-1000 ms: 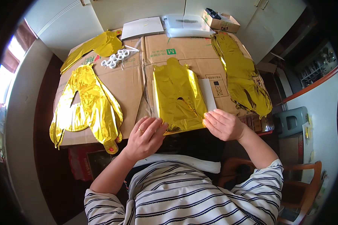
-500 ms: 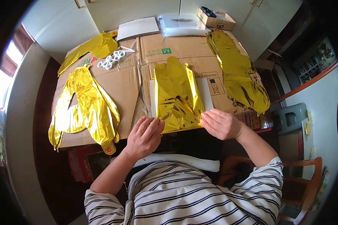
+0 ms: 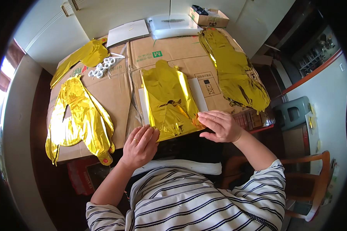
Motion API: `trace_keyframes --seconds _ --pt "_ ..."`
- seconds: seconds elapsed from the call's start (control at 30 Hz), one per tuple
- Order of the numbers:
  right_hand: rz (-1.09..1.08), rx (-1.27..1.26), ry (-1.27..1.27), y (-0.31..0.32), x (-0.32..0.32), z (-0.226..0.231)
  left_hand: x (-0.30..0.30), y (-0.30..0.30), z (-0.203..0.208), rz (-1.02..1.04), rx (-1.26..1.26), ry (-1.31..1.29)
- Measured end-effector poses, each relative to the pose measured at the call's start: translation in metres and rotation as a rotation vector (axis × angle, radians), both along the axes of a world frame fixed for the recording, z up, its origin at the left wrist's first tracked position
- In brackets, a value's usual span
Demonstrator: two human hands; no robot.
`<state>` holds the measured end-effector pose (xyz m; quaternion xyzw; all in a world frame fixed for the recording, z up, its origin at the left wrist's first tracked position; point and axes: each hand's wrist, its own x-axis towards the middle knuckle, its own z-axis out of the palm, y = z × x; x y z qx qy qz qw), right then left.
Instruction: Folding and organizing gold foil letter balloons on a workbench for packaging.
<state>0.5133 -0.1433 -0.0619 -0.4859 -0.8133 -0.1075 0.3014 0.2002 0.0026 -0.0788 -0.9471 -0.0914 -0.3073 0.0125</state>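
Observation:
A gold foil balloon (image 3: 165, 86), uninflated and folded into a narrow panel, lies at the table's near edge. Beneath it a white card (image 3: 199, 94) sticks out on both sides. My left hand (image 3: 140, 145) has its fingers curled over the foil's near left corner; the fingertips are partly hidden. At the near right corner, the fingers of my right hand (image 3: 221, 127) lie stretched along the foil's edge, with the thumb spread away from them. Creases and a dark gap show in the foil's lower half.
More flat gold foil balloons lie at the near left (image 3: 79, 119), far left (image 3: 85, 56) and right (image 3: 235, 69) on the cardboard (image 3: 115, 92). White ribbon rolls (image 3: 100, 70), a stack of white cards (image 3: 128, 32), clear plastic bags (image 3: 173, 27) and a small box (image 3: 208, 17) sit farther back.
My right thumb has come away from the foil and spread apart from the fingers. My left hand stays at the left corner. The whole view has shifted slightly.

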Motion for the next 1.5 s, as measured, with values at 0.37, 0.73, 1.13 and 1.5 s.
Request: trace_keyframes --seconds 0.37,0.73,1.13,1.5 --pt "-0.108 0.109 -0.25 -0.011 -0.006 -0.014 -0.004 0.002 -0.01 0.012 0.101 -0.04" --pt "-0.128 0.135 -0.289 -0.012 -0.011 -0.017 -0.007 -0.001 -0.004 0.026 0.014 -0.026" --pt "-0.088 0.05 -0.288 -0.01 -0.01 0.0 0.057 0.005 0.028 0.163 -0.246 0.193" --pt "-0.648 -0.182 0.485 -0.026 -0.017 0.015 0.061 0.007 0.016 0.203 -0.276 0.279"
